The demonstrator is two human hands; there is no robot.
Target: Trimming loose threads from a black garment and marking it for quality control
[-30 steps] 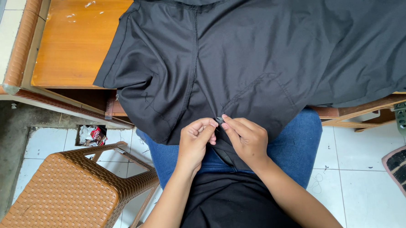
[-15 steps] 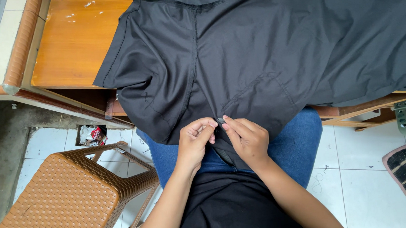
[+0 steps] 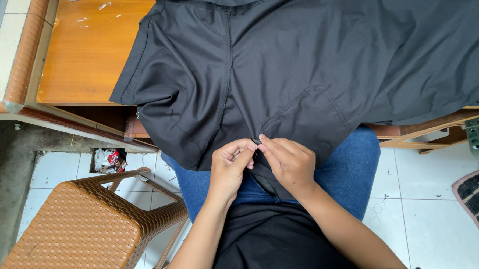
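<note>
Black garment point(image 3: 312, 67) spread over wooden table point(image 3: 90, 55), lower edge hanging off the table's near side onto the lap. Left hand point(image 3: 229, 167) and right hand point(image 3: 290, 164) meet at that hanging edge, fingertips pressed together, both pinching one spot of fabric. Brown wicker stool point(image 3: 77, 233) below table, left of left hand.

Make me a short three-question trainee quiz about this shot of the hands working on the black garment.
1. True or false: both hands pinch the black garment at one spot.
2. What stands at the lower left? A) metal bin B) brown woven stool C) cardboard box
3. Fill in: the garment is spread over a wooden ____.

Key:
1. True: left hand and right hand meet fingertip to fingertip.
2. B, the brown woven stool.
3. Table.
</note>
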